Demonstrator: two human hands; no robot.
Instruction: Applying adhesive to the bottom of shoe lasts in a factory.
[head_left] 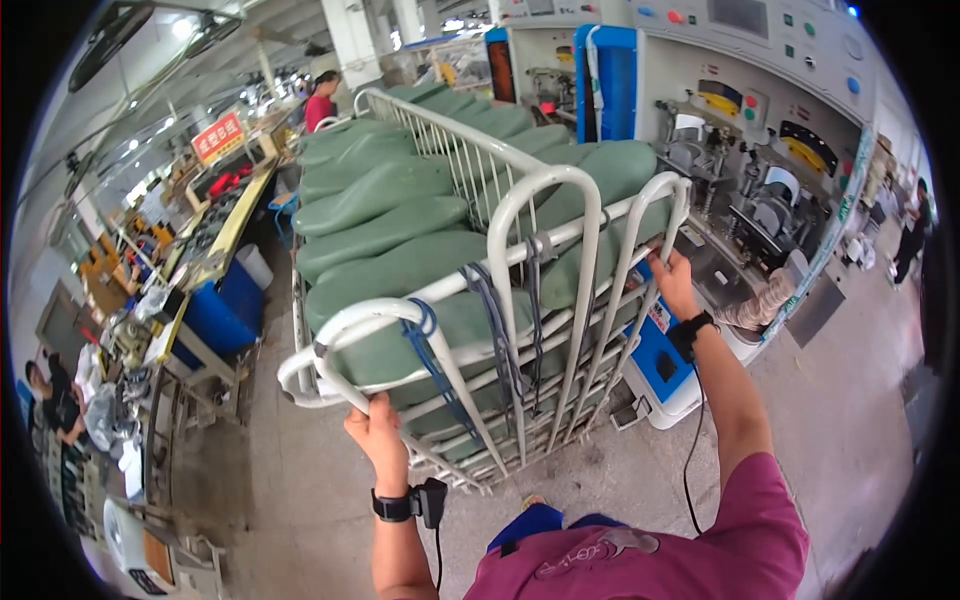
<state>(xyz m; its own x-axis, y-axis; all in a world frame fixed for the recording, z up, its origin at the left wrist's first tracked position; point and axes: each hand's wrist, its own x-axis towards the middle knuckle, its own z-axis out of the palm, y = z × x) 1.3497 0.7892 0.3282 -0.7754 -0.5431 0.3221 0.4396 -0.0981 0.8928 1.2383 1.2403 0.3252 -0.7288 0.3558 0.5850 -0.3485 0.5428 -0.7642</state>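
Note:
In front of me stands a white metal rack cart point(545, 205) with barred sides. It is piled with smooth, dull-green, foot-shaped pieces point(385, 195) that look like shoe lasts, lying in rows. My left hand point(380, 440) is closed around the cart's near left tube, below its bent corner. On the near right side, my right hand point(675, 285) grips an upright tube of the same cart. A blue strap point(430, 325) and several dark grey straps point(492, 310) hang knotted from the near rail. Both wrists carry black bands with cables.
Close on the right are grey machines point(770, 215) with a white-and-blue box point(660, 345) beside the cart. A long workbench point(215, 245) with a blue bin point(220, 310) runs along the left. One person in red point(321, 105) stands beyond the cart; another person point(62, 400) is far left.

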